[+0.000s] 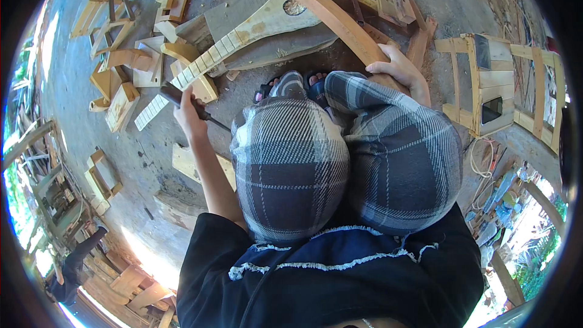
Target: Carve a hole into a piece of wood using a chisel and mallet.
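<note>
Knees [346, 170] in checked cloth up close; left hand [189, 115] wrapped tight round dark tool [182, 99] (near the frets), right hand [401, 71] gripping curved wood frame [340, 21].

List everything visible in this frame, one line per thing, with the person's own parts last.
stringed instrument body: one, pale wood with a curved brown side, on the floor ahead of the knees
dark-handled tool: one, black, in the left hand
loose wood parts: many, pale, scattered upper left
wooden frame: one, pale, at right
concrete floor: grey
sandals: a pair, dark, on the feet
plaid trousers: grey, over both knees
left hand: shut on the tool
right hand: resting on the curved side
</note>
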A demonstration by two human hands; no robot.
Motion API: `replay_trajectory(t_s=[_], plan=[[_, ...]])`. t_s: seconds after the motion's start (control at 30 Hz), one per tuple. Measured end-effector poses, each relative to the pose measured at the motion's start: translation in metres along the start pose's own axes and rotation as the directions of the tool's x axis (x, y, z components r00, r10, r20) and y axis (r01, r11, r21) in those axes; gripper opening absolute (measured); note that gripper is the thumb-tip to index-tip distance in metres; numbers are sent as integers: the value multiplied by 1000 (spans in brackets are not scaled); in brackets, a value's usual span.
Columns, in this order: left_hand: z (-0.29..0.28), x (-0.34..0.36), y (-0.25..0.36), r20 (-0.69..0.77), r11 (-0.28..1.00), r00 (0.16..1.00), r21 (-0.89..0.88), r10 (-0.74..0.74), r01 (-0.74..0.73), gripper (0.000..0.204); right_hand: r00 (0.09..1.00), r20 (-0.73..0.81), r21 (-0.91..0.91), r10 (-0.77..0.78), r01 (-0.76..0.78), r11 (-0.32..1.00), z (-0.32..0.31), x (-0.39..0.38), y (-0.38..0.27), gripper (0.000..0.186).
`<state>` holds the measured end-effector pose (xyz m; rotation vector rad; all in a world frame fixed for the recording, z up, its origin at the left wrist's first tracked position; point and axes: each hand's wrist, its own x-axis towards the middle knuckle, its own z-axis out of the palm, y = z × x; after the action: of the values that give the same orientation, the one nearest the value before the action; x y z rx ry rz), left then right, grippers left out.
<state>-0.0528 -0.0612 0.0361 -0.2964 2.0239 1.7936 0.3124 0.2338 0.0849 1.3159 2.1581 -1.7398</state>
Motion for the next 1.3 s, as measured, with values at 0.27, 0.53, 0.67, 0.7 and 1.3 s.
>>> replay_trajectory(t_s=[0.27,0.53,0.67,0.7,1.3], plan=[[121,-57,128,592,612,486,-14,642,-791,19,996,86,137,13,-24,990,1,13,19,69],[218,-84,127,713,769,327,-469,620,-434,19,997,45,227,59,-67,972,15,11,21,69],[227,-70,68,695,746,302,-518,652,-418,26,998,54,231,8,-20,973,14,12,27,68],[223,-66,60,684,724,303,-484,663,-492,22,999,28,260,43,-49,964,16,7,23,68],[201,-106,43,840,518,-135,-442,525,-733,18,997,73,300,-3,-20,954,8,12,34,61]])
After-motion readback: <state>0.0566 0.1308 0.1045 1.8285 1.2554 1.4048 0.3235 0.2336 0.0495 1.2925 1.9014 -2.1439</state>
